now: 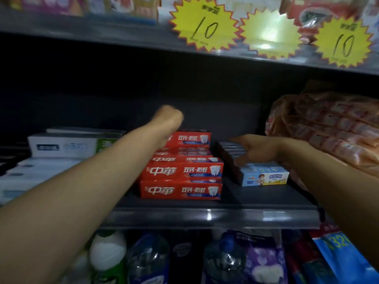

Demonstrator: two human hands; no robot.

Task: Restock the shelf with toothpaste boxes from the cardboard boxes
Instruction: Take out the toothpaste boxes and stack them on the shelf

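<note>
Red toothpaste boxes (182,189) are stacked in the middle of the dark shelf (205,216), in a front pile and a higher pile behind it. My left hand (168,118) reaches over the top rear red box (190,138), bent at the wrist, with its fingers hidden behind the pile. Further right, my right hand (258,148) lies with straight fingers pointing left on a row of dark boxes (226,149). Its thumb hangs above a light blue children's toothpaste box (264,178). No cardboard box is in view.
White and green toothpaste boxes (67,146) fill the shelf's left side. A bulky orange plastic-wrapped pack (328,128) sits at the right. Yellow star price tags (205,27) hang from the shelf above. Bottles (147,259) and pouches stand on the shelf below.
</note>
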